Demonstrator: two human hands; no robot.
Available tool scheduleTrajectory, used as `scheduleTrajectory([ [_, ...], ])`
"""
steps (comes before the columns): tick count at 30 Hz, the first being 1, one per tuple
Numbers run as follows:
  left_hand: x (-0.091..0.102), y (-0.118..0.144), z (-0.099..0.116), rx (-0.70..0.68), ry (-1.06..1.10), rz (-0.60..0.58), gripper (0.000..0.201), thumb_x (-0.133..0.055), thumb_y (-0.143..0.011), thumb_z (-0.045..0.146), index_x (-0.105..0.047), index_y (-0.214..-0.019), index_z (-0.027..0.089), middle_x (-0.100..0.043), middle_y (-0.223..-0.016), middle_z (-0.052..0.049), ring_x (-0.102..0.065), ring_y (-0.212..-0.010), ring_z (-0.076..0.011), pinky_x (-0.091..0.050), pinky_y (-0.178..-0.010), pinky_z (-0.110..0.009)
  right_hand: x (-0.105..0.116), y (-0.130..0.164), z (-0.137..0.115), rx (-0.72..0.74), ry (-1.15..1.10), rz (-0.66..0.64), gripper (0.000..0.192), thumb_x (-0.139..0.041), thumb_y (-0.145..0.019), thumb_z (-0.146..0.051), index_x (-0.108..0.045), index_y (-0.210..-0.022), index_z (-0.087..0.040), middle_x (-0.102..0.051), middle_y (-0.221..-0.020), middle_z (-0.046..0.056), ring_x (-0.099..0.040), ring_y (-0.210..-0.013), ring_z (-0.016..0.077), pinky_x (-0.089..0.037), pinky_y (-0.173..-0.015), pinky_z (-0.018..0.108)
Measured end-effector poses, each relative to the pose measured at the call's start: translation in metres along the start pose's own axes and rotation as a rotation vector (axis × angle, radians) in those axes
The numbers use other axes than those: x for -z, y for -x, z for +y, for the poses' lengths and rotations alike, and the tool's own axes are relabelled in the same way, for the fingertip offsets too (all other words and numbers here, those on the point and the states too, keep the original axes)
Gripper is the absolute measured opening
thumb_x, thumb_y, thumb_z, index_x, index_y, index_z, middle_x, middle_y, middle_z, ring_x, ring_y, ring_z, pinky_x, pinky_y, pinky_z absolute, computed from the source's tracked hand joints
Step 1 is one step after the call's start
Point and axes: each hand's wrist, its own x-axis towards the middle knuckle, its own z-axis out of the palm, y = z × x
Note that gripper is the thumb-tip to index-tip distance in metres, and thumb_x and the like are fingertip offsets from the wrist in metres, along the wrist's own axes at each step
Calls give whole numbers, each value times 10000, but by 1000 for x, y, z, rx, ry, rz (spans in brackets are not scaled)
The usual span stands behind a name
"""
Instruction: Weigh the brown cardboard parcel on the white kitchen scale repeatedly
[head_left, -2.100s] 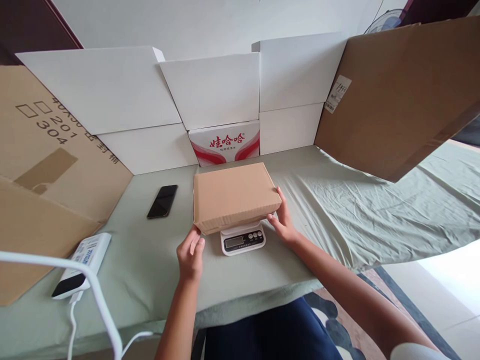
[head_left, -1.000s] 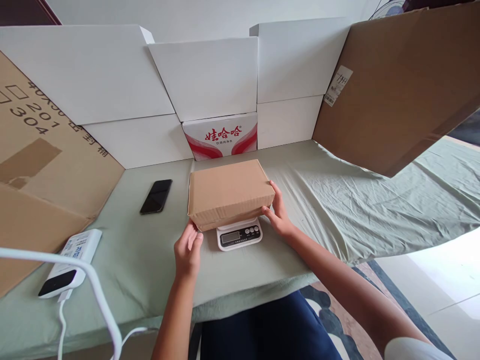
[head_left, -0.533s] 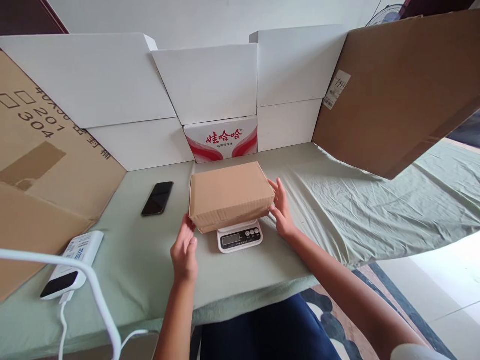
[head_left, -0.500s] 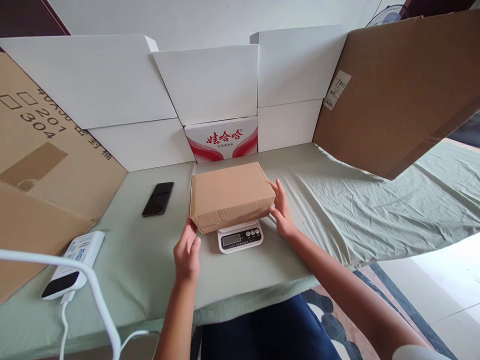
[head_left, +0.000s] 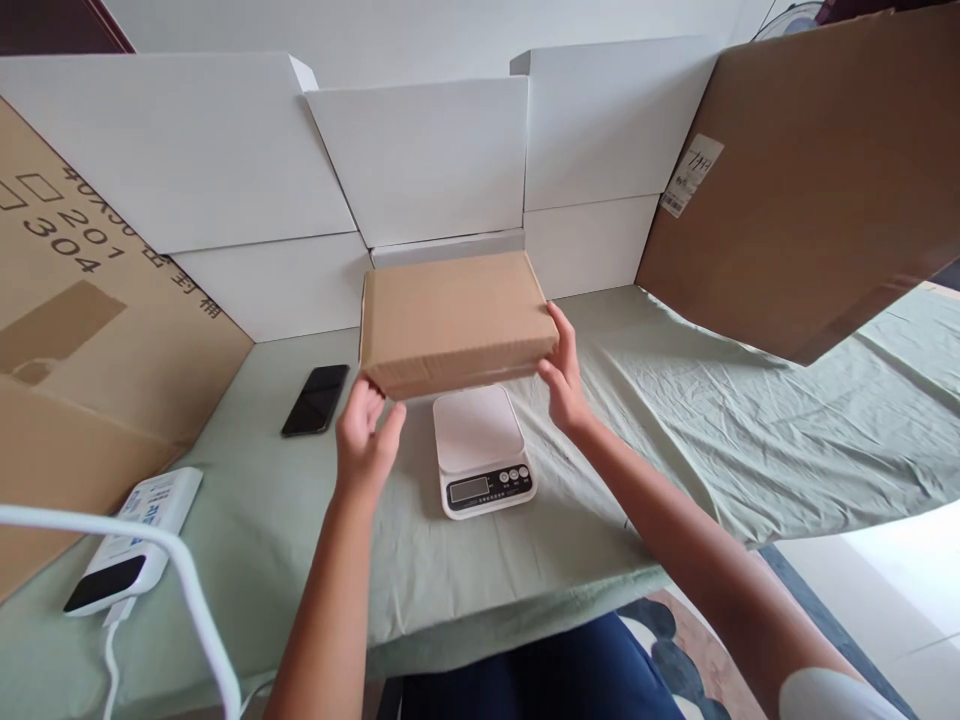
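I see a table covered with a pale green, wrinkled cloth [head_left: 675,420]. A small white digital kitchen scale [head_left: 480,450] sits on it near the middle, its display facing me. To the left lies a black smartphone [head_left: 315,400], face up, and further left near the front edge a white power bank with a dark screen [head_left: 131,540]. White cardboard panels [head_left: 247,290] stand along the back, and brown cardboard sheets [head_left: 82,330] at the left.
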Motion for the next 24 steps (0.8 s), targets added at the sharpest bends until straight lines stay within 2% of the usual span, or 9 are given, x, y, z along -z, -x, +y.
scheduleTrajectory([
  [2,-9,-28,-19,47,55,14,631,-682,-753,205,-577,-1374,159,-667,-1331,-178,-606,-1317,-312,-425,-1158,-461,-12,-19,20,-36,7,43,775,-370,-940,-756,-232,-1583,-345,-303,-1670,30,-288,-1556,303,-273,-1281,494],
  [4,-18,-43,-45,117,113,48,720,-669,-692,172,-543,-1399,128,-640,-1357,-216,-584,-1348,-333,-406,-1169,-484,-22,-28,42,-103,-9,76,772,-360,-935,-751,-280,-1561,-304,-348,-1644,55,-296,-1546,304,-238,-1291,503],
  [7,-24,-45,-78,192,132,38,786,-655,-640,140,-520,-1414,103,-614,-1385,-241,-558,-1377,-345,-385,-1181,-495,-32,-24,67,-183,-5,96,765,-360,-936,-729,-312,-1539,-261,-363,-1632,74,-303,-1537,291,-221,-1296,484],
  [9,-25,-40,-90,201,130,29,781,-650,-633,132,-531,-1404,114,-625,-1379,-229,-582,-1354,-335,-399,-1173,-485,-34,-18,74,-197,15,84,736,-361,-947,-702,-323,-1530,-254,-374,-1626,72,-299,-1537,278,-217,-1297,465],
  [14,-21,-36,-96,205,118,40,755,-655,-663,155,-540,-1408,112,-626,-1399,-236,-586,-1351,-335,-411,-1167,-497,-31,-16,83,-268,-40,77,675,-387,-958,-627,-332,-1520,-258,-405,-1606,93,-345,-1516,294,-293,-1256,515],
  [16,-14,-37,-96,168,102,128,774,-662,-688,179,-514,-1445,116,-553,-1492,-242,-513,-1425,-325,-363,-1203,-475,-22,-20,92,-310,-67,158,691,-370,-958,-617,-247,-1562,-306,-310,-1659,75,-303,-1547,280,-328,-1229,540],
  [19,1,-40,-96,95,92,334,801,-662,-731,228,-461,-1501,146,-415,-1610,-236,-398,-1508,-305,-320,-1223,-457,1,-22,110,-345,-72,353,742,-339,-949,-621,-83,-1604,-382,-147,-1711,38,-232,-1585,254,-321,-1215,588],
  [21,12,-43,-98,86,111,426,815,-646,-739,247,-436,-1519,144,-391,-1618,-252,-379,-1517,-310,-325,-1213,-474,16,-21,121,-353,-62,420,761,-324,-942,-637,-54,-1613,-399,-155,-1704,51,-242,-1585,255,-305,-1206,630],
  [24,22,-47,-101,117,140,484,859,-616,-708,230,-412,-1538,144,-397,-1611,-260,-376,-1517,-314,-332,-1202,-482,25,-18,130,-343,-31,431,769,-293,-934,-677,-60,-1619,-417,-229,-1679,69,-293,-1570,261,-344,-1174,651],
])
